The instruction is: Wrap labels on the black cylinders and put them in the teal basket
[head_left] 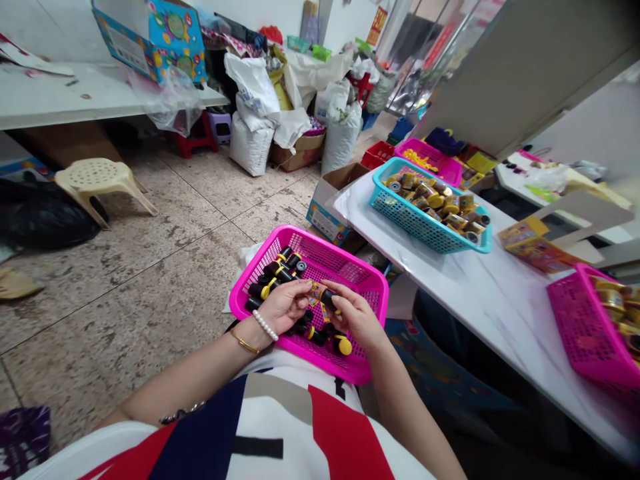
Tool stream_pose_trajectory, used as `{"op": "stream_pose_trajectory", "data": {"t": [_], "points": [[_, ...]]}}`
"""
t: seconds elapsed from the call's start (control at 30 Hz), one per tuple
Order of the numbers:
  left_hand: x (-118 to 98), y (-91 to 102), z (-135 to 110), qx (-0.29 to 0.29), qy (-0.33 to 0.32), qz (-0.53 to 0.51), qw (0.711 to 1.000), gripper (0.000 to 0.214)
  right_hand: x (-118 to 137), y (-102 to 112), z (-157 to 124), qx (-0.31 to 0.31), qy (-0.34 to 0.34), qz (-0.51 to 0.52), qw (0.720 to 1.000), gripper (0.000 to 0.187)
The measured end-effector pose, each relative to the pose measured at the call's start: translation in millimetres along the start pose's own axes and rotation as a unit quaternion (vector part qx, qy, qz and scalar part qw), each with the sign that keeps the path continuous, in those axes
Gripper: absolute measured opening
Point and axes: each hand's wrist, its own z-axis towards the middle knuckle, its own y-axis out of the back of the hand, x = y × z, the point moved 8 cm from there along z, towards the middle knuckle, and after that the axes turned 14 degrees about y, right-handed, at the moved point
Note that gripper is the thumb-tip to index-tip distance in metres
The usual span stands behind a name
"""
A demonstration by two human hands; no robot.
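Observation:
On my lap rests a pink basket [345, 260] with several small black cylinders [257, 291] in it, some with yellow ends. Over its middle, my right hand [361, 321] grips one black cylinder [328, 298] between thumb and fingers. My left hand [286, 305], with a pearl bracelet on the wrist, pinches a yellow-orange printed label [317, 291] at the other end of that cylinder. The label lies against the cylinder; how far it wraps round is too small to tell. More printed pieces lie in the basket below my hands.
A white table [460, 300] at right bears a blue basket [425, 227] of labelled cylinders and a second pink basket [585, 327]. A cardboard box [327, 210] stands beside the table. Across the floor are a cream stool [100, 179] and white sacks [253, 137].

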Motion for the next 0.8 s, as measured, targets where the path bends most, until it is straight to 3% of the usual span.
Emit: {"op": "stream_pose_trajectory", "data": {"t": [0.17, 0.4, 0.67, 0.8], "points": [[-2.0, -2.1, -1.1, 0.007, -0.004, 0.006, 1.000, 0.013, 8.9, 2.5, 1.0, 0.017, 0.019, -0.053, 0.998, 0.043], [-5.8, 1.7, -3.9, -0.042, -0.062, 0.125, 0.989, 0.024, 5.7, 3.6, 0.8, 0.027, 0.035, -0.111, 0.993, 0.035], [-19.5, 4.2, -14.1, -0.110, -0.135, 0.137, 0.975, 0.029, 11.6, 10.3, -0.2, -0.047, 0.092, -0.093, 0.990, 0.022], [-23.7, -2.2, -17.9, -0.098, -0.127, 0.181, 0.970, 0.040, 13.7, 9.1, -2.3, -0.050, 0.110, -0.088, 0.989, 0.024]]}}
